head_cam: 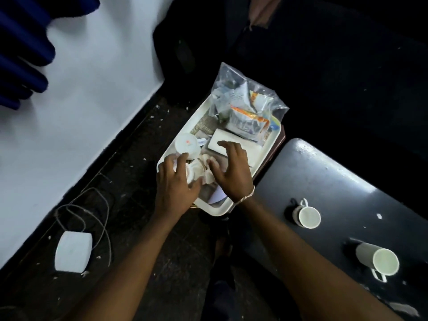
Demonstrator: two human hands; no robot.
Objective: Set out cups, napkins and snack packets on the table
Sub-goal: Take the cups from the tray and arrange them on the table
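Note:
A white tray [266, 156] sits left of the dark table [324, 181]. In it lie a clear plastic bag of snack packets [247, 107], a flat white napkin stack [222, 137], a white cup [186, 144] tipped with its base toward me, and a crumpled white napkin bundle [200, 169]. My left hand [176, 184] closes on the bundle's left side, thumb and fingers wrapped around it. My right hand [231, 167] hovers over the tray with fingers spread, its fingertips at the bundle's right side. Two white cups stand on the table, one near the tray [309, 217] and one nearer me [382, 260].
The tray rests on a low dark stand over a speckled dark floor. A white box [73, 251] with a looping cable [97, 205] lies on the floor at left, beside a white wall [81, 100]. Blue curtain folds [20, 54] hang at upper left.

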